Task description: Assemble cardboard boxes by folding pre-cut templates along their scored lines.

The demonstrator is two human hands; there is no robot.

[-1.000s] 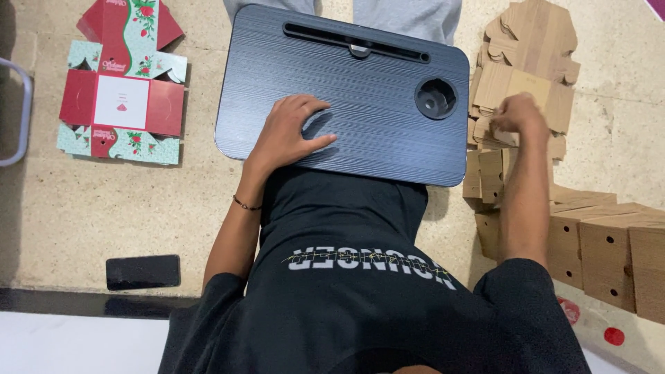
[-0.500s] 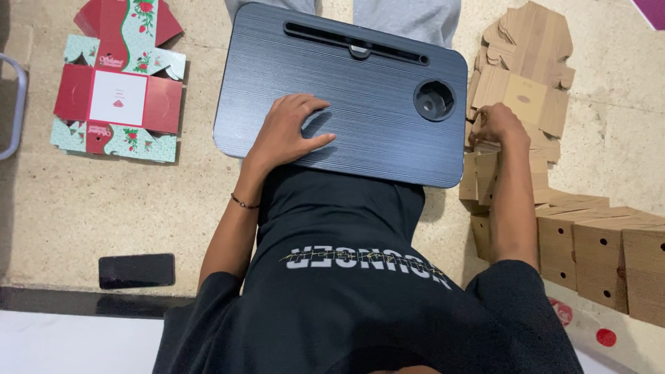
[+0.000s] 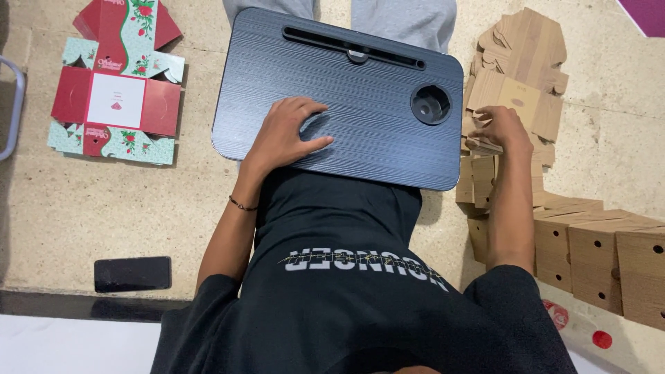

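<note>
With our left hand [image 3: 287, 135] flat and empty on the lap tray [image 3: 374, 90], our right hand [image 3: 502, 128] at three o'clock should pinch just the top cardboard blank [image 3: 516, 97], its grip half-closed.

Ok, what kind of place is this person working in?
Probably a home or small workshop floor used for box folding. The person sits on a speckled stone floor with a black lap desk, stacks of brown cardboard blanks by the right hand, and flattened red-green printed boxes.
</note>
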